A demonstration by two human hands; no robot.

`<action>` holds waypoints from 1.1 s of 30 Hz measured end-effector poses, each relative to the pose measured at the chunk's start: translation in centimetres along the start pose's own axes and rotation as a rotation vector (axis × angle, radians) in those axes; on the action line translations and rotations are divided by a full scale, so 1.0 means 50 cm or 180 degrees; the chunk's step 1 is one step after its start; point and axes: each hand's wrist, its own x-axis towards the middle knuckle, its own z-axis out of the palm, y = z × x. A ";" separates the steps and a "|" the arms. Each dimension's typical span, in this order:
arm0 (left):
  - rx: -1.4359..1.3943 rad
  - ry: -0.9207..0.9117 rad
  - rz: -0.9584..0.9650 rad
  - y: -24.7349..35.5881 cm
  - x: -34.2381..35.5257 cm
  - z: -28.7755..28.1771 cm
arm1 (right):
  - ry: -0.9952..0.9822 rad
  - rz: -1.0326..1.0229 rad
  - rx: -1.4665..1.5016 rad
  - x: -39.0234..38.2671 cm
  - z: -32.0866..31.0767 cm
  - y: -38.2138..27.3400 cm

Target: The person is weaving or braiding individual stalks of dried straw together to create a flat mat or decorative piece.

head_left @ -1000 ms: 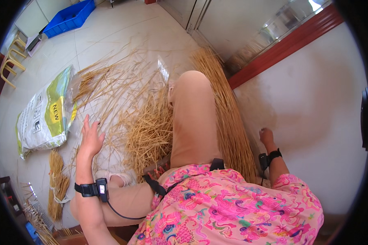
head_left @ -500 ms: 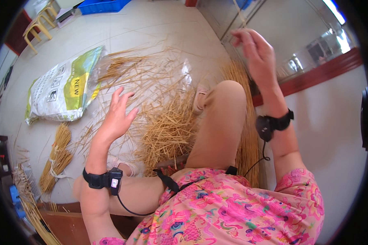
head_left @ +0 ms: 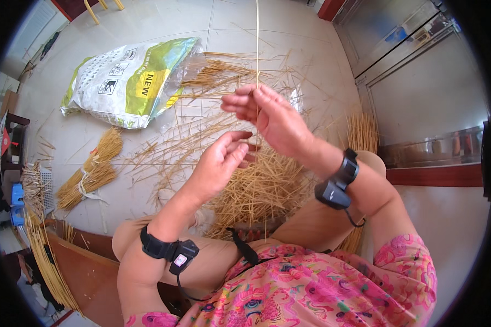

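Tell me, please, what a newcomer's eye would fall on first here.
The bright pink floral shirt at the bottom would probably catch the eye first. Next may come the bulky white-and-green plastic sack at upper left, then the long, thin, pale straw running from the bare right hand to the top edge.

Pink patterned top [head_left: 289,283], tan trousers [head_left: 306,222], black wristbands [head_left: 157,245]

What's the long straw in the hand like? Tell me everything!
The long straw is thin, pale yellow and dry-looking, like a plant stalk. It looks straight. The right grip seems to pinch it between thumb and fingers. Above, it runs off the picture's top; I can't tell whether the left grip touches it.
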 end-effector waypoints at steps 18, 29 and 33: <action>-0.0365 0.0020 -0.0566 -0.019 0.003 0.010 | 0.0595 0.0030 -0.0186 0.004 -0.031 -0.023; -0.0378 0.0417 -0.0621 -0.012 0.007 0.000 | 0.0491 0.0736 -0.1821 -0.023 -0.013 -0.003; -0.0882 0.0494 -0.0481 -0.015 0.008 0.000 | 0.0583 0.0640 -0.1662 -0.017 -0.011 -0.004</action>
